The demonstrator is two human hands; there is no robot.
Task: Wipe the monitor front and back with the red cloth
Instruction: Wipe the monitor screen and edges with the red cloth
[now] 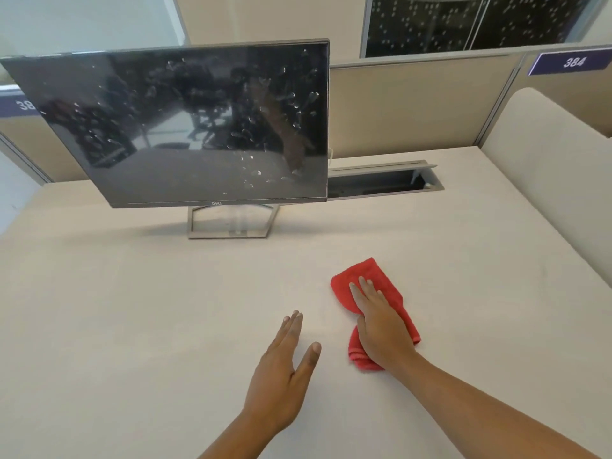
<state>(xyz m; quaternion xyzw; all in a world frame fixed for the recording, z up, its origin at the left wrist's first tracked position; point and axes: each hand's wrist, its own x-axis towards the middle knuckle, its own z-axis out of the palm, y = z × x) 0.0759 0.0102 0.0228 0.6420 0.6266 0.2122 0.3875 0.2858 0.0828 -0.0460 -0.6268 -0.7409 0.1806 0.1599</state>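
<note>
A dark monitor [185, 127] stands on its grey frame stand [231, 223] at the back of the desk, its screen facing me and speckled with pale smudges, mostly on the right half. The folded red cloth [384, 279] lies on the desk to the right of centre. My right hand [381, 326] rests flat on the cloth, fingers straight, covering its middle. My left hand [284, 366] hovers or rests on the desk just left of the cloth, fingers straight and thumb spread, holding nothing. The monitor's back is hidden.
The beige desk [132, 326] stretches wide in front of me. An open cable tray slot [381, 183] sits behind the monitor's right side. Beige partition walls [414, 107] close off the back, and a rounded panel [546, 167] borders the right edge.
</note>
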